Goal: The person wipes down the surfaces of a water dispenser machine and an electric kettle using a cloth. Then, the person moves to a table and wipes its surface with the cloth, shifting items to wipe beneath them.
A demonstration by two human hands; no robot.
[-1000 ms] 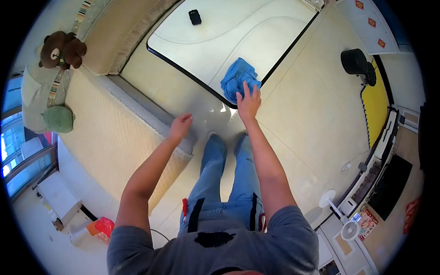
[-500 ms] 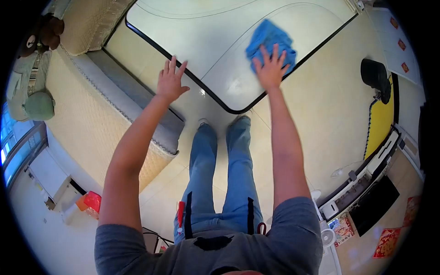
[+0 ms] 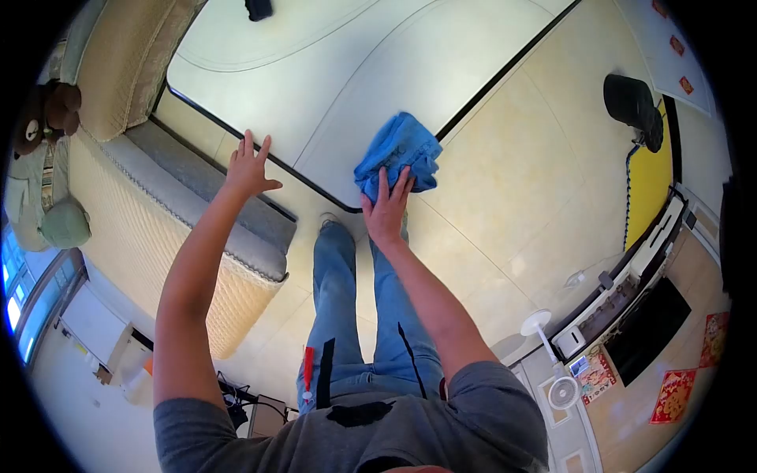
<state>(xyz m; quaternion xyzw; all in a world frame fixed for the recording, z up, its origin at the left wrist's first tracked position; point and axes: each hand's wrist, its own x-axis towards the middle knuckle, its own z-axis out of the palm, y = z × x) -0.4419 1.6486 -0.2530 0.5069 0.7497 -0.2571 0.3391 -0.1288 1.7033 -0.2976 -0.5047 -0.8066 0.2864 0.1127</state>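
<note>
A crumpled blue cloth [image 3: 400, 150] lies over the near corner of a white table [image 3: 315, 75] with a black edge. My right hand [image 3: 386, 206] rests on the cloth's near side, fingers spread and pointing forward. My left hand [image 3: 250, 167] is apart from the cloth, by the table's left edge, with its fingers spread and nothing in it. Whether its fingertips touch the edge I cannot tell. A small black object [image 3: 258, 8] sits on the far part of the table.
A beige sofa [image 3: 150, 213] runs along the left, with a brown plush bear [image 3: 55, 118] and a green cushion [image 3: 66, 224]. At the right are a black stool [image 3: 628, 100], a yellow mat [image 3: 650, 185] and a white fan [image 3: 563, 392].
My right hand and the blue cloth have moved back toward me and left, to the table's near corner. My left hand first opened wide and has moved left along the edge.
</note>
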